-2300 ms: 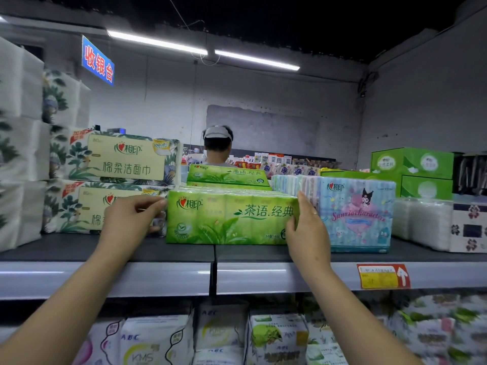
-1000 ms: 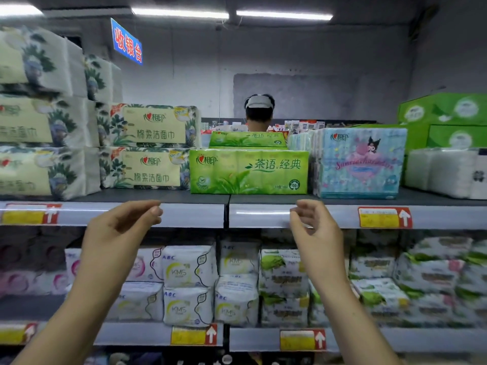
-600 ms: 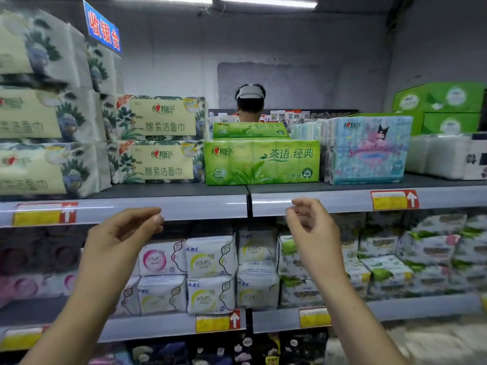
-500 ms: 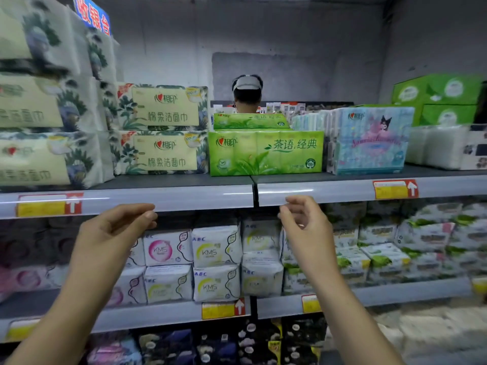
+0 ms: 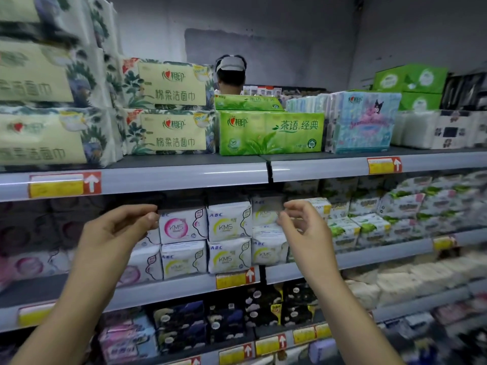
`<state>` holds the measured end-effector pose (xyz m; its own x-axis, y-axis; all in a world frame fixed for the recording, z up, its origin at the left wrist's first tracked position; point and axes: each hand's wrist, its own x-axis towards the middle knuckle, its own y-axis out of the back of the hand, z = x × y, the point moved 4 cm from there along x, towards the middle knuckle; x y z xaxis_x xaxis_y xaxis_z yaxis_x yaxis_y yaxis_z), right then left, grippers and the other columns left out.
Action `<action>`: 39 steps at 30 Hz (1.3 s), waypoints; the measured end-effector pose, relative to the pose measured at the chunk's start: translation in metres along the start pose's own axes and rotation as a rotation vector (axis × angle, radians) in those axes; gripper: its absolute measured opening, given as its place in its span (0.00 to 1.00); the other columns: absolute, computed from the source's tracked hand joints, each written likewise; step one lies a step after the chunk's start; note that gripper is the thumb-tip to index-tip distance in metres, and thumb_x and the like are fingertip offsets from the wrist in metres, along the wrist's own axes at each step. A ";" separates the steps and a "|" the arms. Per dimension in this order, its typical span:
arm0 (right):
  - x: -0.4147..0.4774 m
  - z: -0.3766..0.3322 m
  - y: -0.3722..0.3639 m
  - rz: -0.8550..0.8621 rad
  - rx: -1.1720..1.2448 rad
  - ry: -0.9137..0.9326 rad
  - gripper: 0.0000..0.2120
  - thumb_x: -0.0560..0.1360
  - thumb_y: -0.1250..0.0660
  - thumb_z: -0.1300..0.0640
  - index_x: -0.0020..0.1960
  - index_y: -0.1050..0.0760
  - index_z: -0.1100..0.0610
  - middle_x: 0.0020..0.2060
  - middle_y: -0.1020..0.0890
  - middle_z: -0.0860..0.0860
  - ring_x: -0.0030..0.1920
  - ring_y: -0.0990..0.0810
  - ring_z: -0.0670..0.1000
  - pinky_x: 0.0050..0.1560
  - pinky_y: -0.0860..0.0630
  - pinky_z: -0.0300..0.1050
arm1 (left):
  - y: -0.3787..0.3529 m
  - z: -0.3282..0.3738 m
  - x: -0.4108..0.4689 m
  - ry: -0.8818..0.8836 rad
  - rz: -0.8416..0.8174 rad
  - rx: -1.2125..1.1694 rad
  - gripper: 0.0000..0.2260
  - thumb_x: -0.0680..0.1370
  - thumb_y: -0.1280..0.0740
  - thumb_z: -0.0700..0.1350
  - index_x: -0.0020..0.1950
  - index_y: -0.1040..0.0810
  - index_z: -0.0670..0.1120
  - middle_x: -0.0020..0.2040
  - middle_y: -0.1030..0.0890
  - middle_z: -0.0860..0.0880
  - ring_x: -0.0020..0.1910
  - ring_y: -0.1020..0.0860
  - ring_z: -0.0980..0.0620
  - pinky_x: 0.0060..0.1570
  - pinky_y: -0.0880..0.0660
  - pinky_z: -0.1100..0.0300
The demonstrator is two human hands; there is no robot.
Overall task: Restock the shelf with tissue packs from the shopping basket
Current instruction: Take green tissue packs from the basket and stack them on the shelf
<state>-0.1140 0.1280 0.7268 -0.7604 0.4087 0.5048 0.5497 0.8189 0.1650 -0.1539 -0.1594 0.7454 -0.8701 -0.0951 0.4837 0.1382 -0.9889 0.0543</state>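
We have taken our left hand (image 5: 113, 233) and right hand (image 5: 303, 227) down from the green tissue pack (image 5: 271, 133), which now stands on the top shelf (image 5: 184, 177). Both grips are loosely curled and empty. The basket is out of view; probably we fetch the next pack.

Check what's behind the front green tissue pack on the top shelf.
Behind the front green tissue pack a second green pack shows its top, apparently sitting higher. What it rests on is hidden. Further back, a person's head beyond the shelf.
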 end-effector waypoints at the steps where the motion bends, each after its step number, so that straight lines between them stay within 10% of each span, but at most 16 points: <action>1: -0.003 0.002 -0.001 -0.008 -0.008 -0.010 0.03 0.78 0.36 0.55 0.52 0.27 0.49 0.45 0.22 0.43 0.48 0.21 0.43 0.42 0.25 0.33 | 0.001 -0.003 -0.001 0.008 0.000 -0.012 0.08 0.75 0.31 0.38 0.44 0.18 0.52 0.40 0.15 0.54 0.39 0.18 0.59 0.47 0.26 0.58; 17: -0.025 0.085 -0.018 -0.206 -0.112 -0.192 0.03 0.79 0.37 0.56 0.52 0.27 0.50 0.46 0.22 0.44 0.47 0.22 0.43 0.39 0.27 0.32 | -0.023 -0.088 -0.039 0.260 -0.098 0.012 0.06 0.75 0.31 0.42 0.49 0.17 0.51 0.45 0.15 0.52 0.48 0.18 0.55 0.53 0.27 0.58; 27: -0.087 0.173 -0.044 -0.382 -0.203 -0.408 0.04 0.80 0.38 0.57 0.55 0.28 0.53 0.47 0.23 0.45 0.49 0.23 0.49 0.47 0.27 0.43 | -0.021 -0.170 -0.086 0.457 -0.101 0.088 0.04 0.75 0.31 0.37 0.47 0.18 0.44 0.41 0.15 0.51 0.43 0.18 0.53 0.39 0.24 0.68; 32: -0.121 0.204 -0.056 -0.422 -0.245 -0.445 0.04 0.79 0.38 0.59 0.52 0.27 0.52 0.44 0.23 0.43 0.45 0.23 0.45 0.43 0.25 0.43 | -0.013 -0.207 -0.127 0.589 -0.082 0.095 0.05 0.76 0.32 0.38 0.50 0.18 0.42 0.49 0.17 0.48 0.49 0.20 0.49 0.49 0.26 0.52; 39: -0.167 0.259 -0.071 -0.483 -0.278 -0.546 0.10 0.77 0.36 0.65 0.44 0.26 0.49 0.43 0.20 0.47 0.46 0.21 0.48 0.45 0.26 0.40 | 0.001 -0.274 -0.178 0.819 -0.017 0.096 0.04 0.76 0.31 0.40 0.49 0.18 0.42 0.46 0.17 0.47 0.47 0.20 0.51 0.45 0.27 0.56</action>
<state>-0.1151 0.1061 0.4112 -0.9605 0.2318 -0.1536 0.1258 0.8548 0.5035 -0.1283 -0.1749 0.4199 -0.9367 -0.1698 -0.3063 0.1293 -0.9805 0.1481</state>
